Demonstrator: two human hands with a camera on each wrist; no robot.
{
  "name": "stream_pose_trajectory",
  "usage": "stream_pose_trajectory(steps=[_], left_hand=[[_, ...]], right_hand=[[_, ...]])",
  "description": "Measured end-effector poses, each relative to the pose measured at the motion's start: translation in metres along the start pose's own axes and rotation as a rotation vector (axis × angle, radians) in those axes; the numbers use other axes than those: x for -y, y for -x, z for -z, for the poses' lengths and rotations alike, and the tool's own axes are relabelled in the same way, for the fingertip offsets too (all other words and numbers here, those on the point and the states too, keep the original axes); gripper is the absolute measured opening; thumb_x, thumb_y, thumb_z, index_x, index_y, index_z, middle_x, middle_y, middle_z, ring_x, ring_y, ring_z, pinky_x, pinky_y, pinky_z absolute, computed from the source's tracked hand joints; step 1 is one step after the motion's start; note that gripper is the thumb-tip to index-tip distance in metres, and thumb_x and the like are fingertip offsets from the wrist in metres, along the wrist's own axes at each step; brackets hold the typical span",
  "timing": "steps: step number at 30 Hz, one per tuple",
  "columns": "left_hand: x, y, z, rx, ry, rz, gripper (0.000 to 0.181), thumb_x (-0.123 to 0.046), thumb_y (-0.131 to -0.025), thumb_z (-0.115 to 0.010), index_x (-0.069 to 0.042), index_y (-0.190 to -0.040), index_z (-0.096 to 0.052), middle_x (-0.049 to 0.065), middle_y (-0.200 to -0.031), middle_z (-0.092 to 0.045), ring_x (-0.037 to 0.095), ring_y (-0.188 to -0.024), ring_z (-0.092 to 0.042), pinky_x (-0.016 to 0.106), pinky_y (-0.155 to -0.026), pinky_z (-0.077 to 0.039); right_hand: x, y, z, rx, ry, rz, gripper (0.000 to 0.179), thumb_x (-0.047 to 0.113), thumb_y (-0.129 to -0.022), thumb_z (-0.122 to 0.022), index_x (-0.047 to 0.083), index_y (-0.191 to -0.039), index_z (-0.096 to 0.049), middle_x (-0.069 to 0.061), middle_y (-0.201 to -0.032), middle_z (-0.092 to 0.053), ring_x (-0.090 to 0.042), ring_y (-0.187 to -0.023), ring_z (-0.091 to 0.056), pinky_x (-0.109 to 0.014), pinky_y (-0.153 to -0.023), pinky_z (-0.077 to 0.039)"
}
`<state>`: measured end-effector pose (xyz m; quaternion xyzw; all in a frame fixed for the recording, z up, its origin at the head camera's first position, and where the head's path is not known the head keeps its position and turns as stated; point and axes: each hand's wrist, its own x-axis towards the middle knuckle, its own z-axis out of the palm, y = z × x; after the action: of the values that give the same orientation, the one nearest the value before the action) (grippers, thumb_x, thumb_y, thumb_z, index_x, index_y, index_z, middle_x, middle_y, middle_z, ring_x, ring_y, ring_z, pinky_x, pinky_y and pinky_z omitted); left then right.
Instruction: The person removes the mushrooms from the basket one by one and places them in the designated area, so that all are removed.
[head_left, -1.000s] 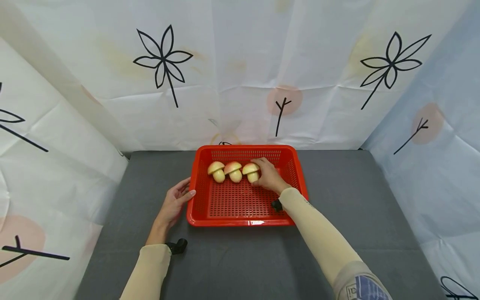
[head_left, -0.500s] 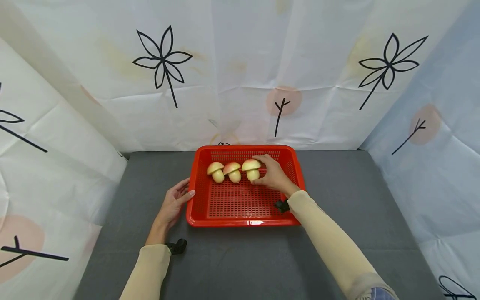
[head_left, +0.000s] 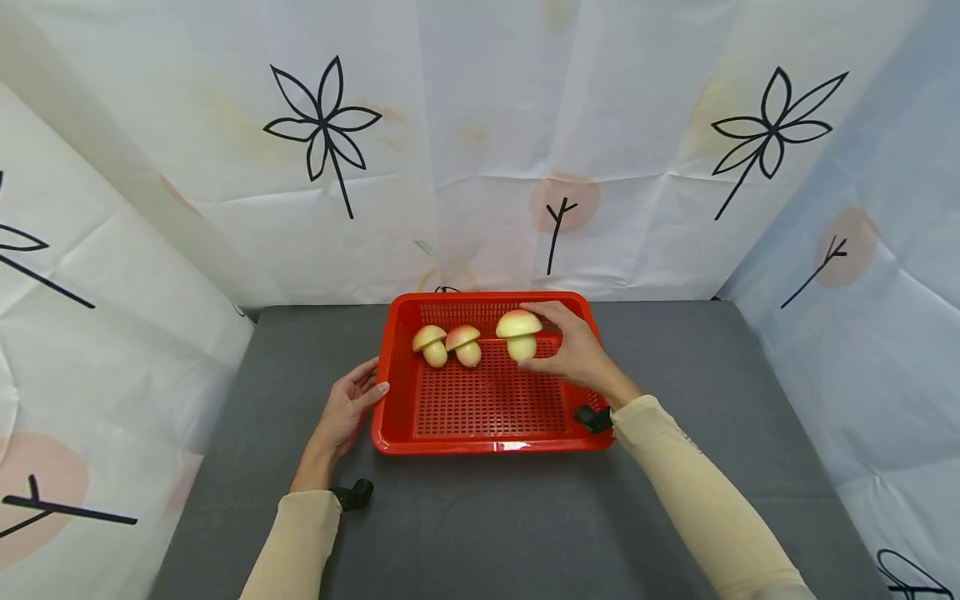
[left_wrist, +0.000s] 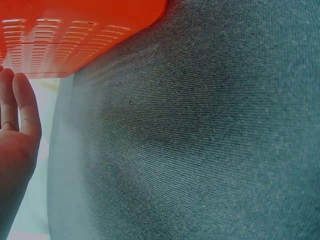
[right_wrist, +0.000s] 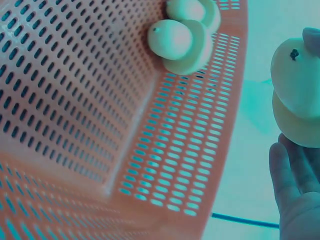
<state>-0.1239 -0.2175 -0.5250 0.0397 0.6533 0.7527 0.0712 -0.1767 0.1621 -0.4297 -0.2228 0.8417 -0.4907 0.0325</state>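
Note:
My right hand (head_left: 577, 346) pinches a toy mushroom (head_left: 520, 335) upright between its thumb and fingers, over the right half of a red plastic basket (head_left: 495, 447). The mushroom has a yellow cap with a reddish top and a pale stem; from the right wrist view the held mushroom (right_wrist: 298, 82) is apart from the basket wall. Two more mushrooms, one at the far left (head_left: 429, 343) and another beside it (head_left: 465, 344), lie tilted in the basket's back left. My left hand (head_left: 348, 408) holds the basket's left rim, thumb over the edge and fingers along the outer wall.
The basket has slotted walls and stands on a grey cloth-covered table (head_left: 480, 533) near its back edge. White patterned curtains (head_left: 480, 150) rise behind and on both sides. A small black wrist camera (head_left: 594, 418) sits at the right wrist, over the basket's front right.
My right hand has lifted the third mushroom away from the other two and carried it rightward. The left hand stays at the basket's rim.

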Motion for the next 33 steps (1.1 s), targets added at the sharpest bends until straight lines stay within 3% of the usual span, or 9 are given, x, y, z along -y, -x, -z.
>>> stream_pose_trajectory(steps=[7, 16, 23, 33], left_hand=[[-0.001, 0.000, 0.000, -0.001, 0.004, 0.012, 0.059, -0.002, -0.099, -0.062, 0.007, -0.151, -0.036, 0.022, -0.139, -0.048, 0.020, -0.117, -0.056, 0.025, -0.095, -0.052], [-0.002, 0.000, -0.001, -0.007, 0.015, 0.012, 0.059, 0.000, -0.098, -0.062, 0.007, -0.151, -0.037, 0.018, -0.136, -0.051, 0.021, -0.116, -0.056, 0.026, -0.094, -0.053], [-0.002, 0.000, -0.001, -0.006, 0.010, 0.014, 0.060, -0.001, -0.099, -0.063, 0.007, -0.151, -0.036, 0.016, -0.135, -0.052, 0.020, -0.115, -0.056, 0.026, -0.094, -0.053], [-0.002, 0.000, -0.001, -0.014, -0.007, 0.030, 0.059, -0.001, -0.099, -0.063, 0.005, -0.151, -0.037, 0.020, -0.138, -0.049, 0.025, -0.117, -0.054, 0.026, -0.095, -0.052]], right_hand=[[0.007, 0.016, 0.023, -0.041, 0.018, 0.027, 0.079, 0.004, -0.076, -0.089, 0.006, -0.146, -0.052, -0.011, -0.137, -0.054, -0.030, -0.123, -0.055, -0.048, -0.105, -0.044], [-0.008, 0.035, 0.053, -0.112, 0.011, 0.081, 0.085, -0.003, -0.075, -0.088, 0.003, -0.149, -0.047, -0.014, -0.136, -0.051, -0.024, -0.123, -0.051, -0.023, -0.105, -0.043], [-0.023, 0.050, 0.075, -0.180, 0.023, 0.058, 0.084, -0.015, -0.074, -0.082, -0.005, -0.148, -0.044, -0.022, -0.140, -0.047, -0.004, -0.122, -0.046, -0.014, -0.103, -0.040], [-0.054, 0.069, 0.097, -0.241, -0.010, -0.028, 0.081, -0.010, -0.078, -0.081, -0.004, -0.150, -0.043, -0.020, -0.135, -0.047, -0.002, -0.117, -0.048, -0.008, -0.095, -0.042]])
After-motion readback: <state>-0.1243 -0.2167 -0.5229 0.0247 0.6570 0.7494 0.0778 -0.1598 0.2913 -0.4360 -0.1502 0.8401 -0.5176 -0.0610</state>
